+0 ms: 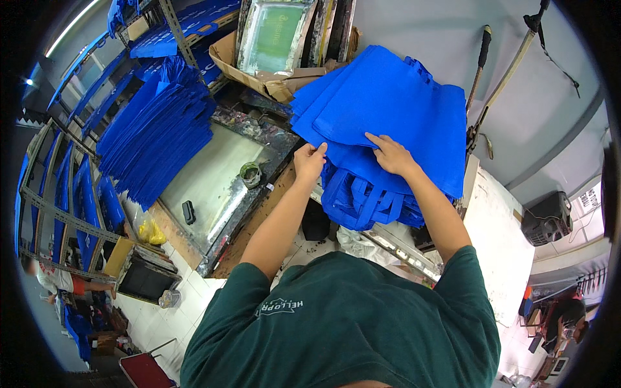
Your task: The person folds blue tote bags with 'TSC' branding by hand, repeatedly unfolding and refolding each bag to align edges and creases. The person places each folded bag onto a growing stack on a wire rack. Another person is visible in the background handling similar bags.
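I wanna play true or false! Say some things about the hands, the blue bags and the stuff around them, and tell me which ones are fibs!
1. The right hand is touching the pile of blue bags. True.
2. The left hand is tucked inside a pocket. False: the left hand is out in view, at the edge of the pile.
3. Another blue stack is on the left side of the picture. True.
4. The person's shirt is bright red. False: the shirt is dark green.
5. A small round container stands on top of the blue bags. False: it stands on the table to their left.
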Demonstrator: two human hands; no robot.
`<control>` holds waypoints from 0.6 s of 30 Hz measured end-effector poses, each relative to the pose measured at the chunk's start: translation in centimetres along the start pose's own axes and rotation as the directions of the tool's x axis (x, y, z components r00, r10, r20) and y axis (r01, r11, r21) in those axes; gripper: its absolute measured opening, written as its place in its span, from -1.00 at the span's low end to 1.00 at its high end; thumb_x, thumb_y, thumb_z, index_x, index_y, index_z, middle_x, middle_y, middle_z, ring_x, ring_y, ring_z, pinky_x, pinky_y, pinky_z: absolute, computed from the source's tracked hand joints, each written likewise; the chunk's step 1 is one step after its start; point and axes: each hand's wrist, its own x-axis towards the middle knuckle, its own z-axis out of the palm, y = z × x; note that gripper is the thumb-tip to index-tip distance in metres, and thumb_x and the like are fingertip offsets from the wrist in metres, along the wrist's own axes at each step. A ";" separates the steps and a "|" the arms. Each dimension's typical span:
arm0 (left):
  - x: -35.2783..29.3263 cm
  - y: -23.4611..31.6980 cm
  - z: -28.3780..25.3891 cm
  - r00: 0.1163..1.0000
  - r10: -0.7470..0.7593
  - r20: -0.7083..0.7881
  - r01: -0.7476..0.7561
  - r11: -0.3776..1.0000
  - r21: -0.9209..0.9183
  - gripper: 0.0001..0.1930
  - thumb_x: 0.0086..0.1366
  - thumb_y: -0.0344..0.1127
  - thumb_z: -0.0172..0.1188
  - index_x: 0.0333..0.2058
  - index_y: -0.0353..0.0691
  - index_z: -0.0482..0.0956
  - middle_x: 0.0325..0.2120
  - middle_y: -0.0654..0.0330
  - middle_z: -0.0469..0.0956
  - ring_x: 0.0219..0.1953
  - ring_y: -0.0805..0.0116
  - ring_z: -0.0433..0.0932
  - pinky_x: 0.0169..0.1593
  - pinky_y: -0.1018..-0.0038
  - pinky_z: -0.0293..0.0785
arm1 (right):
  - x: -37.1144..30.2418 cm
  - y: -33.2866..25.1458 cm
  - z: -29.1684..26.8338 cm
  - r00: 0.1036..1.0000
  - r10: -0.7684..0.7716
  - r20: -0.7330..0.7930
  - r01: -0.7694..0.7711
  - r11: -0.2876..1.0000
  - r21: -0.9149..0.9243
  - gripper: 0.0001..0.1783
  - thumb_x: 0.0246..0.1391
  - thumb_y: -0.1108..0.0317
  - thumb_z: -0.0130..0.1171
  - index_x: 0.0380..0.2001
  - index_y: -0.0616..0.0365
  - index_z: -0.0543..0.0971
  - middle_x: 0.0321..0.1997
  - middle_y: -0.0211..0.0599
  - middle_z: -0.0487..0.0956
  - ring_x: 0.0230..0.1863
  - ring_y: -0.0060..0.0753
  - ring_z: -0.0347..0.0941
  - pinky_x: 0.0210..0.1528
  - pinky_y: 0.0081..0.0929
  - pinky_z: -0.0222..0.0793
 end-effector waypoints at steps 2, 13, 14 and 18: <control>0.3 -0.7 0.7 0.960 0.227 -0.165 -0.213 0.972 0.097 -0.79 0.17 -0.31 0.15 -0.56 -0.31 0.42 -0.66 0.22 0.41 -0.55 0.43 0.38 -0.44 0.49 0.31 | 0.0 -0.1 0.4 0.999 0.020 -0.029 -0.020 1.000 0.010 -0.43 0.08 0.23 -0.14 0.21 -0.34 0.17 0.22 0.01 0.20 0.16 0.20 0.18 0.18 0.00 0.11; 4.0 11.6 -14.6 0.928 0.239 -0.287 -0.280 0.953 -0.111 -0.86 0.29 -0.23 -0.03 -0.38 -0.14 0.28 -0.47 0.24 0.40 -0.46 0.41 0.39 -0.43 0.37 0.35 | -0.4 -2.7 1.0 0.970 0.216 0.106 -0.199 0.968 -0.155 -0.41 0.13 0.05 -0.18 0.25 -0.50 0.03 0.32 -0.06 0.03 0.25 0.36 -0.03 0.08 0.50 -0.08; 3.5 14.0 -15.6 0.923 0.256 -0.289 -0.284 0.957 -0.058 -0.84 0.26 -0.25 0.02 -0.46 -0.06 0.25 -0.57 0.32 0.35 -0.61 0.50 0.29 -0.60 0.48 0.20 | -0.6 -2.6 1.1 0.967 0.221 0.127 -0.195 0.963 -0.185 -0.42 0.13 0.03 -0.19 0.25 -0.49 0.03 0.31 -0.06 0.05 0.24 0.34 0.00 0.06 0.49 -0.04; 4.8 22.3 -23.7 0.778 0.455 -0.434 -0.459 0.883 0.104 -0.87 0.16 -0.38 0.09 -0.51 -0.12 0.32 -0.60 0.28 0.30 -0.53 0.46 0.30 -0.49 0.43 0.29 | -1.0 -5.5 0.7 0.949 0.187 0.252 -0.114 0.954 -0.279 -0.42 0.14 -0.06 -0.23 0.25 -0.46 0.04 0.25 -0.06 0.14 0.18 0.24 0.14 -0.03 0.43 0.14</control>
